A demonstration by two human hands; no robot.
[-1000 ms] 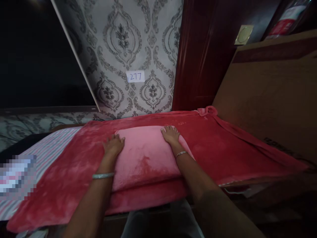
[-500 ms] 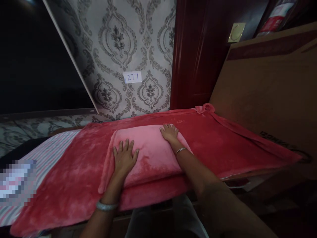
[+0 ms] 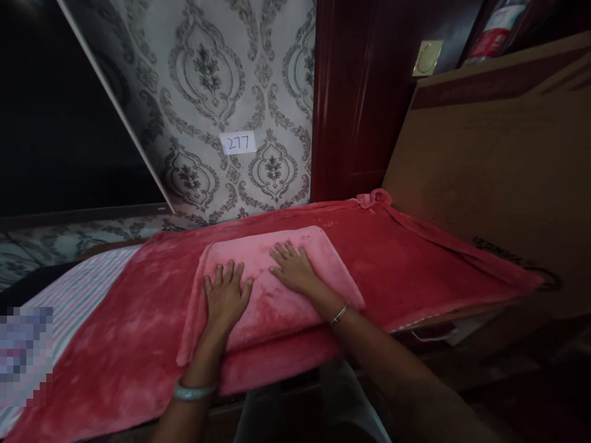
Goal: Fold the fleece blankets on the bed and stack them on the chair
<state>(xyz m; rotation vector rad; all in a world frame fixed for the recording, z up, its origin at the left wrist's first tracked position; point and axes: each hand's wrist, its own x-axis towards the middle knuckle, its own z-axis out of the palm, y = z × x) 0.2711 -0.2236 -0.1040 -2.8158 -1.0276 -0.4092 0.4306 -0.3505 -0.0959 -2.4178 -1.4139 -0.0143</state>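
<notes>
A folded pink fleece blanket (image 3: 258, 307) lies as a thick rectangle on a larger red plush cover (image 3: 138, 344). On its left part rests my left hand (image 3: 227, 296), palm down with fingers spread. My right hand (image 3: 293, 267) lies flat near the middle of the folded blanket, its fingers apart and pointing away from me. Neither hand grips the cloth. A light bangle is on my left wrist and a thin one on my right. The palms are hidden against the fabric.
A dark screen (image 3: 69, 123) stands at the back left before patterned wallpaper (image 3: 207, 74) with a "277" label (image 3: 239, 143). A large cardboard box (image 3: 489, 154) stands on the right, with a bottle (image 3: 496, 31) above it. Striped cloth (image 3: 92, 289) shows at left.
My right hand has slid left and nearer, from the blanket's far right part to its middle. My left hand stays on the left part. The view has shifted slightly.
</notes>
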